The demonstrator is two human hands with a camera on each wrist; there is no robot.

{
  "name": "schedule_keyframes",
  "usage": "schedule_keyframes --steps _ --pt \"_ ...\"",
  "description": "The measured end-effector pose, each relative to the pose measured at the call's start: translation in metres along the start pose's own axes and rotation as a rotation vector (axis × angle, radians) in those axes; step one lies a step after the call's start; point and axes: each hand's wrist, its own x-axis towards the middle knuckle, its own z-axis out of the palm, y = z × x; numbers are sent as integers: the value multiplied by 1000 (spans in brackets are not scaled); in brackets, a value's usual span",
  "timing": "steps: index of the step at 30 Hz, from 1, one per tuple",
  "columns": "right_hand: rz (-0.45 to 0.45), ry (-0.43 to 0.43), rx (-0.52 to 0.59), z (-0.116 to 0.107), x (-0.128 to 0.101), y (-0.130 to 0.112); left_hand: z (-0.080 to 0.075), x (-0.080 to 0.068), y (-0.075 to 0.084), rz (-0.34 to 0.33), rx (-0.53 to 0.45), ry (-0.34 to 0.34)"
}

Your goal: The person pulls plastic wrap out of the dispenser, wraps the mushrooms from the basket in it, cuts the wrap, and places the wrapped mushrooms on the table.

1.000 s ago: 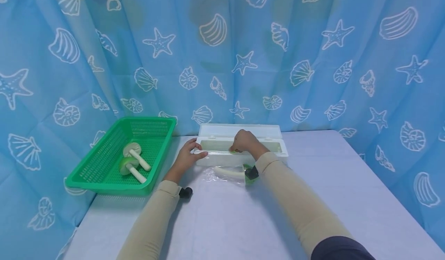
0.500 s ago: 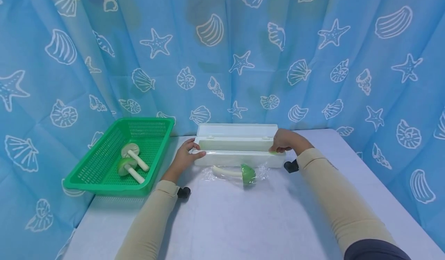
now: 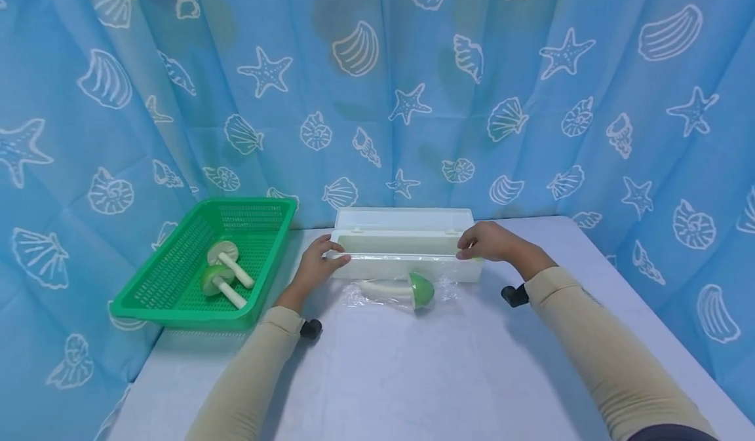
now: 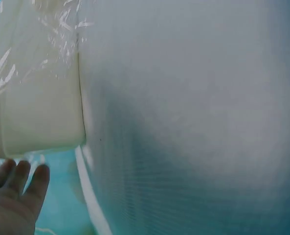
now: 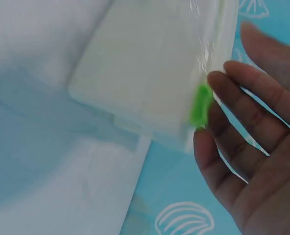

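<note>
A long white dispenser box [image 3: 407,268] lies at the back of the table with its lid [image 3: 404,219] tipped open. My left hand [image 3: 315,264] steadies the box's left end, thumb along the front rim and fingers straight [image 4: 17,181]. At the right end, my right hand [image 3: 492,241] rests with relaxed fingers [image 5: 242,117] touching the small green slider [image 5: 201,105]. In front of the box a green-capped toy mushroom [image 3: 420,290] lies on its side inside clear film [image 3: 449,289].
A green mesh basket [image 3: 177,310] at the left holds two more toy mushrooms [image 3: 223,252] [image 3: 211,278]. A pale cloth covers the table [image 3: 413,375]. A blue shell-print curtain [image 3: 377,100] closes off the back and both sides.
My right hand moved with the green slider from the middle of the box to its right end. The wrapped mushroom is now uncovered. The left hand stayed put.
</note>
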Motion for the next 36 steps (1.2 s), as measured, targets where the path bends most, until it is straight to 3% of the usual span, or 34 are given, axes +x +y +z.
schedule_keyframes --steps 7,15,18,22,25,28,31,36 --pt "-106 105 -110 20 -5 -2 3 -5 2 141 169 12" --pt "-269 340 -290 46 -20 -9 -2 -15 9 241 199 29" --pt "-275 387 -247 57 -25 -14 -3 -17 11 281 240 50" --pt "-235 384 -118 70 -25 -20 -3 -20 14 410 324 101" --pt "-197 370 -25 75 -23 -29 -4 -23 18 486 356 100" --pt "-126 312 54 77 -20 -39 -6 -26 22 467 355 55" --pt "-72 240 119 80 -20 -49 -7 -30 27 384 352 -8" --pt "-90 159 232 86 -24 -59 -8 -34 33 258 300 -105"
